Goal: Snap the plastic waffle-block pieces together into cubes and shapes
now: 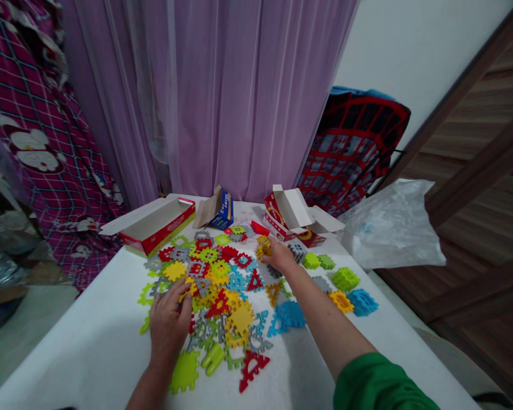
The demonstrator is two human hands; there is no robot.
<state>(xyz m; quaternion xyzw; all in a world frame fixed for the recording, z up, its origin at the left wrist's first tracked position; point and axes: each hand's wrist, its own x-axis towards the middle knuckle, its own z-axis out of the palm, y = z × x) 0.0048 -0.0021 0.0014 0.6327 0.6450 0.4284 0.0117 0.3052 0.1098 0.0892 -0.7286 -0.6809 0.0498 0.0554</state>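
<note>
Toothed plastic building pieces lie heaped in the middle of the white table (89,341), in red, yellow, green, grey and blue. At the heap's left side, my left hand (170,316) has its fingers curled on a yellow building piece (190,289), partly covered by them. My right hand (280,256) reaches to the far side of the heap, thumb and fingers closed on a yellow window-like building piece (263,246). Close to my left wrist are a flat green square piece (185,371) and a red triangular piece (253,369).
Behind the heap stand a long red open box (154,230), a blue box (223,210) and red-white boxes (282,219). Stacked green pieces (345,279) and blue pieces (362,302) sit at the right. A clear plastic bag (389,228) hangs over the right edge.
</note>
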